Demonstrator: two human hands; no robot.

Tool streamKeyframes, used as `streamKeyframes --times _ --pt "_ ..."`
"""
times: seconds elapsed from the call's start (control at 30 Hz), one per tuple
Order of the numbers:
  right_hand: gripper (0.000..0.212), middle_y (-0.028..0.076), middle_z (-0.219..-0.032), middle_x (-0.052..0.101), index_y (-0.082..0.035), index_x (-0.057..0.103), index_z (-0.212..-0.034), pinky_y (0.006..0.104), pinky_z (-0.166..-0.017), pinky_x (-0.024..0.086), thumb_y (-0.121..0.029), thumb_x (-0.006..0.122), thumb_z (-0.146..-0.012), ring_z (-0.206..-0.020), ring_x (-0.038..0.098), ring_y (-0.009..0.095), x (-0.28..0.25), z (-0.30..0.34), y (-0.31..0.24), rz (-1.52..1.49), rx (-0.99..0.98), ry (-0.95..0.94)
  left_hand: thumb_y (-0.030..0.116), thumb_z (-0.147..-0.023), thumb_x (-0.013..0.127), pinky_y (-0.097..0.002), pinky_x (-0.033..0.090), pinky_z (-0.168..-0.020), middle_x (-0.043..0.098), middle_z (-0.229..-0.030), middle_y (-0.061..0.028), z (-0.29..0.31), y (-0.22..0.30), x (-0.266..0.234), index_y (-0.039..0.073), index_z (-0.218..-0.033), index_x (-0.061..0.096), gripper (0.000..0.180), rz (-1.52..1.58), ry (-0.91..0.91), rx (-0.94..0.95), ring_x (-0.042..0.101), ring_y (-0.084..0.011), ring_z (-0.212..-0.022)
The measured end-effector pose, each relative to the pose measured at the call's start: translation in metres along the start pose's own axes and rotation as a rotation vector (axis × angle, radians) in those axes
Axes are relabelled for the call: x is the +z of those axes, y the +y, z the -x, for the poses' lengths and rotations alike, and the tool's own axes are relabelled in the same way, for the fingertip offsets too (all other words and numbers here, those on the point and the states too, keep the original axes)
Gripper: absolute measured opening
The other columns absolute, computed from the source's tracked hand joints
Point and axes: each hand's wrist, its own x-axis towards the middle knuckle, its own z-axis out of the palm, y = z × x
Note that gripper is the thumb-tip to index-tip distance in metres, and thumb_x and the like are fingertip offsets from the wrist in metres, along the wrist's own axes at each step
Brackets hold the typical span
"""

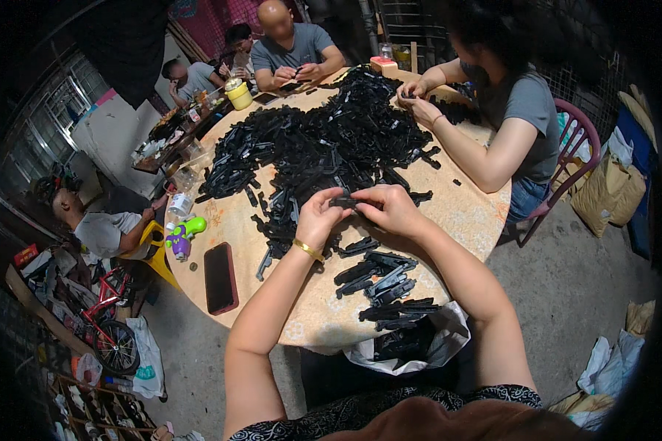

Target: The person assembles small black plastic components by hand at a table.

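Between my two hands is a small, long black plastic part (343, 201), pinched at both ends above the table. My left hand (320, 219), with a gold bangle at the wrist, grips its left end. The fingers of my right hand (392, 212) close on the other end. Just beyond my hands spreads a large heap of similar black plastic parts (309, 147). Nearer to me, right of centre, lie smaller groups of black and grey parts (379, 279). A white bag (449, 334) with black parts inside hangs open at the table's near edge.
The round table (309, 323) has a pale patterned cover. On its left lie a dark phone (221, 278) and a green and purple toy (185, 237). A yellow cup (238, 95) stands at the far left. A co-worker (511, 110) sits at right, another person (294, 51) opposite.
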Motion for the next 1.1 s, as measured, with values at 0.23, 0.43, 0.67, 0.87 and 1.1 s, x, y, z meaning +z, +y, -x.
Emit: streamKeyframes --times 0.23,0.43,0.67,0.87,1.1 --pt "0.025 0.013 -0.085 0.064 -0.004 0.066 -0.094 0.0356 -0.07 0.049 -0.016 0.068 -0.072 -0.08 0.061 0.029 0.002 0.001 -0.002 0.21 -0.277 0.097 -0.001 -0.079 0.062 -0.0215 0.052 -0.071 0.062 -0.094 -0.0107 0.004 0.001 -0.004 -0.005 -0.112 0.054 0.034 0.022 -0.017 0.069 0.061 -0.0128 -0.079" --pt "0.045 0.016 -0.089 0.064 0.0 0.06 -0.104 0.0318 -0.072 0.049 -0.026 0.074 -0.07 -0.082 0.063 0.025 -0.006 0.001 -0.007 -0.086 -0.068 -0.073 0.0 -0.078 0.064 -0.0207 0.048 -0.064 0.065 -0.089 -0.0077 0.01 0.007 -0.005 -0.002 -0.108 0.059 0.031 -0.268 -0.074 0.319 0.059 -0.0076 -0.073" --pt "0.036 0.015 -0.075 0.065 0.0 0.064 -0.096 0.0305 -0.063 0.05 -0.022 0.073 -0.069 -0.068 0.065 0.023 -0.015 0.004 -0.018 0.009 -0.087 -0.054 0.005 -0.075 0.066 -0.0255 0.05 -0.066 0.066 -0.09 -0.0136 0.02 0.021 -0.001 -0.001 -0.1 0.063 0.026 -0.66 -0.031 0.571 0.065 -0.0167 -0.077" --pt "0.03 0.015 -0.07 0.064 -0.001 0.066 -0.09 0.0302 -0.057 0.048 -0.023 0.072 -0.07 -0.062 0.064 0.022 -0.017 0.006 -0.022 0.077 -0.172 -0.005 0.005 -0.074 0.066 -0.0264 0.05 -0.066 0.066 -0.088 -0.0146 0.024 0.022 0.0 -0.001 -0.098 0.064 0.024 -0.555 -0.048 0.575 0.065 -0.0184 -0.076" --pt "0.026 0.014 -0.073 0.064 -0.003 0.067 -0.089 0.0312 -0.057 0.048 -0.023 0.07 -0.072 -0.064 0.063 0.026 -0.013 0.008 -0.017 0.076 -0.233 0.024 0.004 -0.074 0.066 -0.026 0.05 -0.064 0.065 -0.083 -0.0121 0.024 0.019 0.001 -0.003 -0.095 0.064 0.022 -0.637 -0.044 0.67 0.064 -0.0171 -0.073"
